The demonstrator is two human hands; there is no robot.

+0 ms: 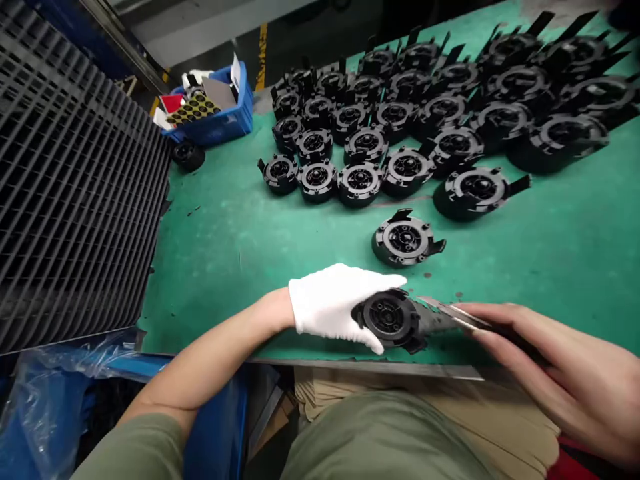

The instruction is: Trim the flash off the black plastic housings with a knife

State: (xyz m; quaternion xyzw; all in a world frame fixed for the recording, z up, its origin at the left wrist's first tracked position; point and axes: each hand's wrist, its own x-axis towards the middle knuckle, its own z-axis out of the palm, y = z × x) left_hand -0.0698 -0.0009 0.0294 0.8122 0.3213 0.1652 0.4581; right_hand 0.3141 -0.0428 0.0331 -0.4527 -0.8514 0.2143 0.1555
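My left hand (pixel 333 303), in a white glove, grips a round black plastic housing (pixel 387 317) at the front edge of the green table. Its thumb and fingers reach around the left side of the part, whose ribbed face is turned up. To the right of the housing, my bare right hand (pixel 540 360) pinches a slim pointed metal tool (pixel 453 312) between thumb and fingers. The tool's tip points left and lies close to the housing; whether they touch I cannot tell. Just beyond stands a similar housing (pixel 404 239) with tabs sticking out.
Several rows of black housings (pixel 360 179) cover the back and right of the green table (pixel 240 260). At the back left sit a blue bin (pixel 225 123) of scraps and a single black part (pixel 189 155). A tall stack of dark grids (pixel 75 180) borders the left side.
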